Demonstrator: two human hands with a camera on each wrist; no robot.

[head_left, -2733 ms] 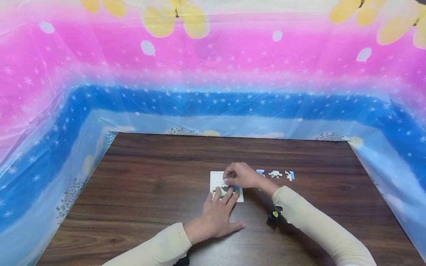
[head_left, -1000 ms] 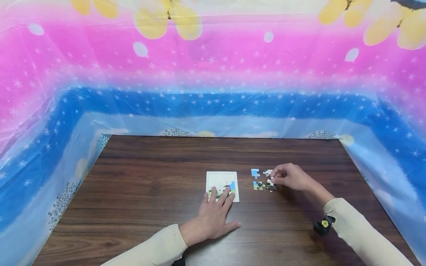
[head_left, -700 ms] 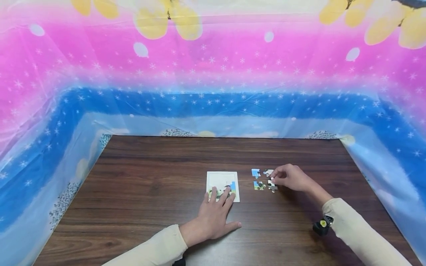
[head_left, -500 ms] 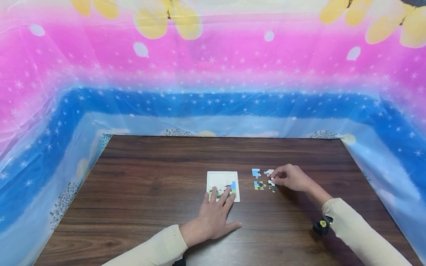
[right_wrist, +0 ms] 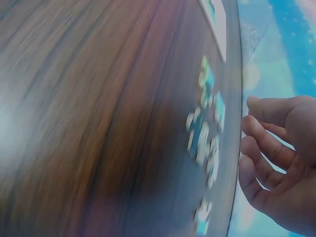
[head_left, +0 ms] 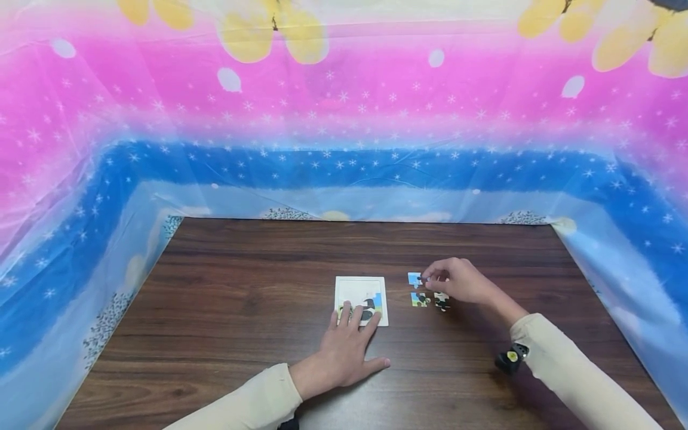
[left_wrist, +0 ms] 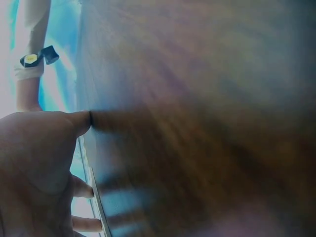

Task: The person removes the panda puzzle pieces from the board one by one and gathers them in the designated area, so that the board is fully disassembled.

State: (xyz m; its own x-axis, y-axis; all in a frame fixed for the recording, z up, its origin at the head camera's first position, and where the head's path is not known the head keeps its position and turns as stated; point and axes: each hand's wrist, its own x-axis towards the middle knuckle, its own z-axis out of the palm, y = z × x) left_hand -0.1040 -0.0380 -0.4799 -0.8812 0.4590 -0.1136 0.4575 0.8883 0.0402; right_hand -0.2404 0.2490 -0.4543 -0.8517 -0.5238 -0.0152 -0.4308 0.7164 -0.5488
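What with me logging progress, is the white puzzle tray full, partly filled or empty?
Partly filled: the puzzle tray shows printed pieces along its lower part, bare white above; the left hand hides some.

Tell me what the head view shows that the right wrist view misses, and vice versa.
Only the head view: the left hand, lying partly over the white tray, and both cream sleeves.
Only the right wrist view: a puzzle piece apart from the cluster, apparently blocked by the right hand in the head view.
Both: the right hand, other loose pieces, part of the tray, brown table, patterned cloth.
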